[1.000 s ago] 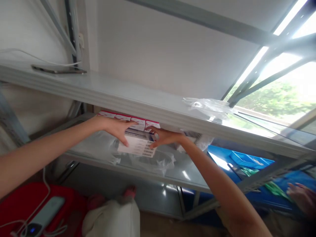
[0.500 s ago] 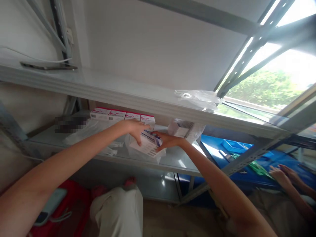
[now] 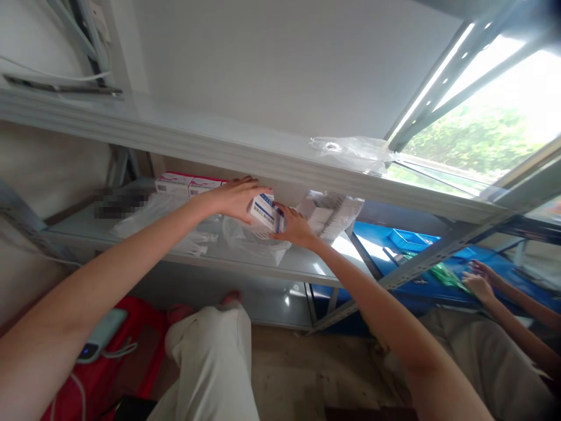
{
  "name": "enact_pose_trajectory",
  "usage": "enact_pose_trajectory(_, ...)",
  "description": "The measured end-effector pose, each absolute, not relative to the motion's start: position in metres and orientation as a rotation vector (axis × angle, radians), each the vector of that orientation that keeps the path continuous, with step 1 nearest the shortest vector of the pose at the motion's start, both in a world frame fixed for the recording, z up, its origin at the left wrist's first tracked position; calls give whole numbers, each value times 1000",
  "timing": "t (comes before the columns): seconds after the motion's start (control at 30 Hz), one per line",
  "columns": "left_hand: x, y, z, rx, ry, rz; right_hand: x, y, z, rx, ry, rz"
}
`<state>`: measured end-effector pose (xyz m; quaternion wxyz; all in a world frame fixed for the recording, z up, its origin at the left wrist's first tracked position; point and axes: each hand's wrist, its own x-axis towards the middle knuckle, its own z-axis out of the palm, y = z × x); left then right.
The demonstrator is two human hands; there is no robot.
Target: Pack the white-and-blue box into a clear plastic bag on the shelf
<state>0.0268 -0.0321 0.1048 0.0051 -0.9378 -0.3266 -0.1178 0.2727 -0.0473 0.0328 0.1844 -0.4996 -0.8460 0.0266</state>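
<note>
Grey metal shelving (image 3: 272, 266) runs along a white wall beside a bright window, and a person reaches both bare arms into the gap between two shelves. Between the two hands sits a small white carton (image 3: 264, 211) with blue print, lifted just above a crumpled clear plastic bag (image 3: 254, 242) that lies under the fingertips. The left hand (image 3: 234, 197) curls over the carton's top and near side, fingers bent around it; the right hand (image 3: 294, 227) pinches its far end, thumb and fingers closed on the cardboard. Behind the left knuckles stands a row of pink-and-white boxes (image 3: 184, 182); just beyond the right fingers lie more cartons in clear wrap (image 3: 329, 213). Thin card like this looks light and stiff but easy to dent, so I would judge the flat faces and corners the best hold. Well off from the right wrist, another person's hands (image 3: 477, 280) work over a blue bin (image 3: 394, 248).
</note>
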Motion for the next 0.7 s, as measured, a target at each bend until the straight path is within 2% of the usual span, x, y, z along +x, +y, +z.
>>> enact_pose_trajectory(0.3, 44, -35, 5, -2988, -972, -661, 302, -54, -2, -1511, -2605, -48)
enact_pose_trajectory(0.7, 37, 7, -73, -3253, -1272, -796, 307, -42, -42, -1750, -2418, 211)
